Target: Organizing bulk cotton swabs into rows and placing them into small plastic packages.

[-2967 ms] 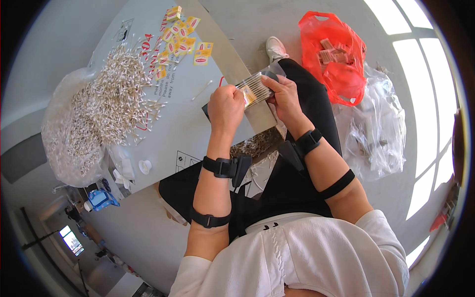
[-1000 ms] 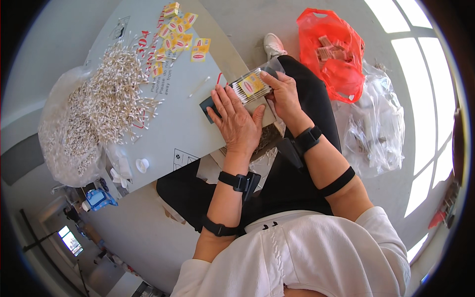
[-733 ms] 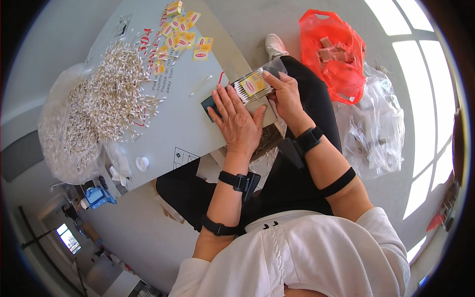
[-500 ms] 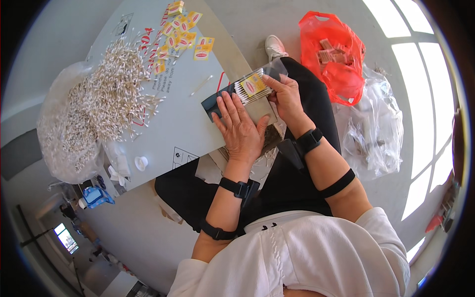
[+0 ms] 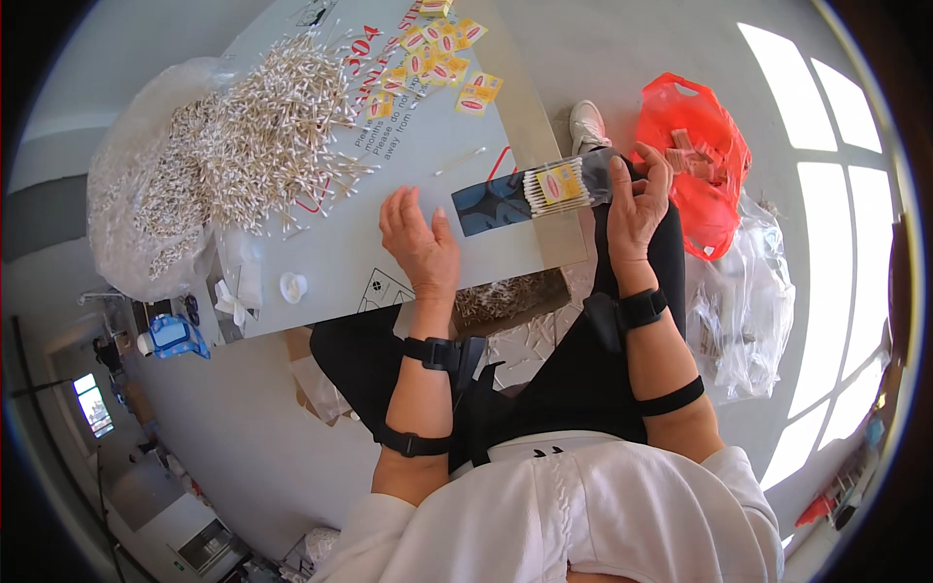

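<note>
A flat plastic bag (image 5: 488, 205), dark at its left end and clear at its right, lies across the table's right edge. Inside the clear part sit a row of cotton swabs (image 5: 536, 193) and a yellow card (image 5: 559, 183). My right hand (image 5: 637, 209) is at the bag's clear end beyond the edge, thumb and fingers around the plastic. My left hand (image 5: 423, 243) hovers by the table's near side, fingers spread from the thumb, holding nothing. One loose cotton swab (image 5: 461, 161) lies just beyond the bag.
Left on the table (image 5: 340, 248), a large heap of cotton swabs (image 5: 277, 126) spills from a clear sack (image 5: 121, 165). Several yellow cards (image 5: 442, 66) lie at the far side. Below the edge stands a swab-filled box (image 5: 515, 299). A red bag (image 5: 714, 209) rests on the floor.
My left hand has lifted off the bag and moved left, uncovering the dark end. My right hand has shifted toward the bag's clear end. The view has turned slightly.
</note>
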`<state>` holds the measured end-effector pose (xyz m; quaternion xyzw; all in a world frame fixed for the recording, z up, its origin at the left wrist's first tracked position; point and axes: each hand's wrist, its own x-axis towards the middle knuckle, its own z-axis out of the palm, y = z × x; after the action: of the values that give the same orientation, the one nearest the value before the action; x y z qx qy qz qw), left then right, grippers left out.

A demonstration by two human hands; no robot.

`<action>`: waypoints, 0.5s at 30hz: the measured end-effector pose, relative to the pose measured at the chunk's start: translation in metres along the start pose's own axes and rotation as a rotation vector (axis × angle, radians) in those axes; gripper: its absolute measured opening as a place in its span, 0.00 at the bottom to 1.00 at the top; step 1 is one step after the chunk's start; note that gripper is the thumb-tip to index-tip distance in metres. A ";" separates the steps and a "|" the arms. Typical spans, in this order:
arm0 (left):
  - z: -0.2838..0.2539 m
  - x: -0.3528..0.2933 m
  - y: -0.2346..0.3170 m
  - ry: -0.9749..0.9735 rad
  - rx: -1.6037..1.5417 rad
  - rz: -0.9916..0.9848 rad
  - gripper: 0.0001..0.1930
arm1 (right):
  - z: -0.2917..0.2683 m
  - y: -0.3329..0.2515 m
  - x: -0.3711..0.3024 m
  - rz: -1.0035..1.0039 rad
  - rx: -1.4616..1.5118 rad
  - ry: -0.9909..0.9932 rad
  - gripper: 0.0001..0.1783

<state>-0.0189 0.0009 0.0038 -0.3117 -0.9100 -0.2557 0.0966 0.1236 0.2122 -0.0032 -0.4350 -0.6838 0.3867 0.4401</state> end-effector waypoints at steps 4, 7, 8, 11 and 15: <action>-0.024 0.010 -0.049 0.114 0.033 -0.151 0.21 | 0.009 -0.037 0.007 -0.239 0.076 -0.281 0.15; -0.043 0.022 -0.083 0.174 0.108 -0.234 0.21 | 0.037 -0.057 0.004 -0.259 -0.051 -0.751 0.15; -0.049 0.028 -0.095 0.146 0.117 -0.295 0.22 | 0.050 -0.062 0.002 -0.317 -0.136 -0.753 0.16; -0.062 0.047 -0.128 0.109 0.158 -0.350 0.21 | 0.083 -0.065 -0.006 -0.420 -0.209 -0.727 0.15; -0.060 0.072 -0.129 0.012 0.130 -0.112 0.16 | 0.101 -0.063 -0.021 -0.488 -0.263 -0.733 0.07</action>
<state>-0.1541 -0.0809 0.0269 -0.2520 -0.9400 -0.2031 0.1078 0.0174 0.1571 0.0168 -0.1477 -0.9201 0.3100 0.1884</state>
